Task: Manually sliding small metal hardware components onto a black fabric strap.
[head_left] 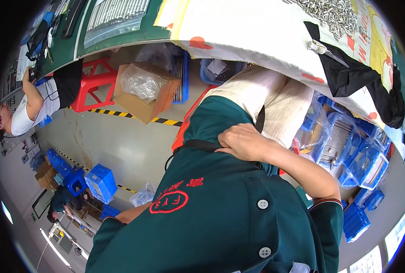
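My right hand (244, 142) is at my waist, over my dark green shirt (220, 182). Its fingers are curled closed around a black strap (201, 145) that runs across my waist. Of my left arm only a bit of the forearm (133, 213) shows beside my shirt; the left hand is out of sight. Light-coloured trousers (248, 88) cover my legs, which reach under the table. A white tablecloth with red shapes (239, 41) covers the table ahead, and a black cloth (348, 73) hangs over its edge.
Small metal pins (332, 16) lie heaped on the table; metal rods (116, 11) lie on green matting. Below are an open cardboard box (163, 102), a red stool (86, 86) and blue crates (334, 141). A co-worker (34, 100) is at the left; another person (61, 200) is farther off.
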`<state>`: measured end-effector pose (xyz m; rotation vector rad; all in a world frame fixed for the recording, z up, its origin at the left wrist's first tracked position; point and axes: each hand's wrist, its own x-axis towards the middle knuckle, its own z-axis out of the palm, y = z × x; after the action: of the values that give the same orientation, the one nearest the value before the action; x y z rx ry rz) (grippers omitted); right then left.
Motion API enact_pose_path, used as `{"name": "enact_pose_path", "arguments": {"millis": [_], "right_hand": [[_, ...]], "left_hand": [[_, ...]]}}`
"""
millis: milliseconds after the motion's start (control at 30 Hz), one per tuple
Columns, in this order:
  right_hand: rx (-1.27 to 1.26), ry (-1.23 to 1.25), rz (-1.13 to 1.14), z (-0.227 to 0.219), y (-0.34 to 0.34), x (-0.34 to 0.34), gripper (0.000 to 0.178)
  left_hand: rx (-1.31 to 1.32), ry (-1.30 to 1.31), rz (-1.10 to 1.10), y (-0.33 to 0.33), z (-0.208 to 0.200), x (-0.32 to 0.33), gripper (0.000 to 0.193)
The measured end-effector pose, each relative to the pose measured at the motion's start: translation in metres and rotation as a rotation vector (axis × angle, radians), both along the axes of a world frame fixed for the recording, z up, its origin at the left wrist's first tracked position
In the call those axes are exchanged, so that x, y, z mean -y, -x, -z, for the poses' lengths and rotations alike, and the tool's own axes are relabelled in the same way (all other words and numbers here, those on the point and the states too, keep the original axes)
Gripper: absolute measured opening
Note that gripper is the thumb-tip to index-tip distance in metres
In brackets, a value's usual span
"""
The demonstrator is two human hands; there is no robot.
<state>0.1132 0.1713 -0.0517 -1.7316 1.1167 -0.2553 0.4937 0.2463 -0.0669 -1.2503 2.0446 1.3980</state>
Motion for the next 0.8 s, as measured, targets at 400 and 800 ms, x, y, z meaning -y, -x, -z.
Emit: {"name": "enact_pose_path", "arguments": {"millis": [400,800], "right_hand": [[0.272,-0.231,0.188,0.003,0.046,-0.039,0.037],[0.309,-0.220,0.510,-0.010,0.045,-0.132,0.022]], "left_hand": [[-0.076,0.052,0.170,0.021,0.017,0.066,0.025],[0.029,0.169,0.391,0.148,-0.078,0.160,0.033]]}}
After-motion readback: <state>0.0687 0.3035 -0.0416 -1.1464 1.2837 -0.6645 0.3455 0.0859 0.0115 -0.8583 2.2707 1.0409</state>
